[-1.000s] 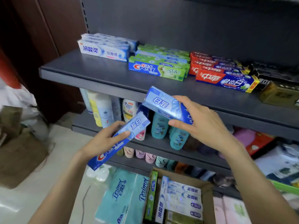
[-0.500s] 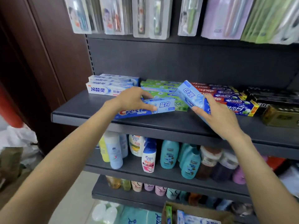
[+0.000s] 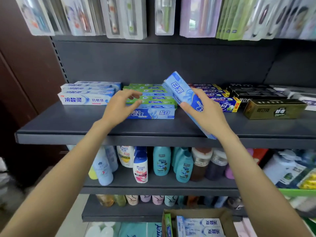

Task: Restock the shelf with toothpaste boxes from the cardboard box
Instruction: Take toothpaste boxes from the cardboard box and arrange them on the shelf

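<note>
A blue Crest toothpaste box (image 3: 154, 113) lies flat on the dark grey shelf (image 3: 68, 120), in front of the green Crest stack (image 3: 150, 94). My left hand (image 3: 119, 106) hovers just left of it, fingers apart, holding nothing. My right hand (image 3: 203, 108) grips a second blue toothpaste box (image 3: 181, 91), tilted with its far end raised above the shelf. The cardboard box (image 3: 222, 215) sits on the floor at the bottom, with white and blue toothpaste boxes inside.
White toothpaste boxes (image 3: 87, 95) are stacked at the shelf's left. Red-blue boxes (image 3: 225, 103), black boxes (image 3: 253, 93) and a gold box (image 3: 273, 109) fill the right. Toothbrush packs (image 3: 126, 16) hang above. Shampoo bottles (image 3: 160, 161) line the lower shelf.
My left hand set its blue box down in front of the green stack and let go. My right hand lifted its box higher and further over the shelf.
</note>
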Available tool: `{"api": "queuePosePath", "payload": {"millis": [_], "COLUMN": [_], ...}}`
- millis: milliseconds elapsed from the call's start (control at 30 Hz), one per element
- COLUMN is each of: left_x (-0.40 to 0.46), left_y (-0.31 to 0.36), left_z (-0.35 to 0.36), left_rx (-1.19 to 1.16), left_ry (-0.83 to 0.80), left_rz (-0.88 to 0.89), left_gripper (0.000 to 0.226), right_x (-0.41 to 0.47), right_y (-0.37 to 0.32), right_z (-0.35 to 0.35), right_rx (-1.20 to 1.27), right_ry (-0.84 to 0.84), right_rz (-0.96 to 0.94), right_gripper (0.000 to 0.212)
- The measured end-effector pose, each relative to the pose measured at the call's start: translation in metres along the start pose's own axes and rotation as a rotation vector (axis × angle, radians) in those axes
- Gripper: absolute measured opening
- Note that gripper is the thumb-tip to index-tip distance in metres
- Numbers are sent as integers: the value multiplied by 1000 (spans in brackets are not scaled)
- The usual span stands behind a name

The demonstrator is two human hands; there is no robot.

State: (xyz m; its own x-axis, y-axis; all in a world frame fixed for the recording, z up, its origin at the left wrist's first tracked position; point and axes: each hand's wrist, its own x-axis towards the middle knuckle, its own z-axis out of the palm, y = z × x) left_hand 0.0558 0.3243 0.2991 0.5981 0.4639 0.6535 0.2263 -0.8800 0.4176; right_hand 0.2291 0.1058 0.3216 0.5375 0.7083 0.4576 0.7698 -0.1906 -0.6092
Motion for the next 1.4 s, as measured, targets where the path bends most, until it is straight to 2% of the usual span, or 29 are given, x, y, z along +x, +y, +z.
{"api": "queuePosePath", "payload": {"millis": [100,200,267,300,367,433,533,600,667,733,800,867,900,933,1067,1200,1300,1400], "left_x": [-10,-22,-35,-43,-55,-62,-62,-61,-58,-54,-47,-42,-41,-41,-50,-71,-98,-133], "left_y": [1,27,54,66,86,95,87,68,47,31,19,8,3,0,1,38,76,98], "left_z": [-14,-30,-34,-32,-25,-14,-13,-24,-38,-47,-49,-44,-40,-35,-21,-11,6,33], "left_rx": [-88,-473,-600,-603,-581,-508,-373,-307,-225,-185,-101,93,196,278,417,359,266,128], "left_ry": [6,22,-108,-195,-331,-385,-347,-296,-250,-279,-328,-302,-260,-219,-62,141,73,-106], "left_rz": [-163,-323,-325,-307,-282,-261,-228,-225,-201,-190,-162,-64,-16,2,38,181,313,375], "left_gripper": [20,19,32,44,65,73,57,46,43,46,48,43,41,39,33,26,25,20], "right_x": [-5,-6,-5,-5,-6,-7,-10,-11,-13,-14,-13,-11,-12,-14,-25,-53,-91,-137], "right_y": [-7,-18,-25,-29,-33,-36,-34,-25,-12,-1,7,15,18,18,21,19,24,50], "right_z": [1,5,9,10,17,26,32,29,26,27,32,38,40,42,54,50,46,54], "right_rx": [159,815,1227,1330,1411,1425,1444,1387,1164,888,486,-88,-271,-344,-300,-127,-33,-67], "right_ry": [-49,-163,-183,-172,-135,-115,-94,-64,-72,-130,-159,-119,-71,-29,47,192,229,93], "right_rz": [17,129,236,282,348,408,472,456,403,362,288,184,138,106,-29,-204,-269,-262], "right_gripper": [47,42,37,38,43,48,42,25,17,18,27,39,43,45,38,32,29,28]}}
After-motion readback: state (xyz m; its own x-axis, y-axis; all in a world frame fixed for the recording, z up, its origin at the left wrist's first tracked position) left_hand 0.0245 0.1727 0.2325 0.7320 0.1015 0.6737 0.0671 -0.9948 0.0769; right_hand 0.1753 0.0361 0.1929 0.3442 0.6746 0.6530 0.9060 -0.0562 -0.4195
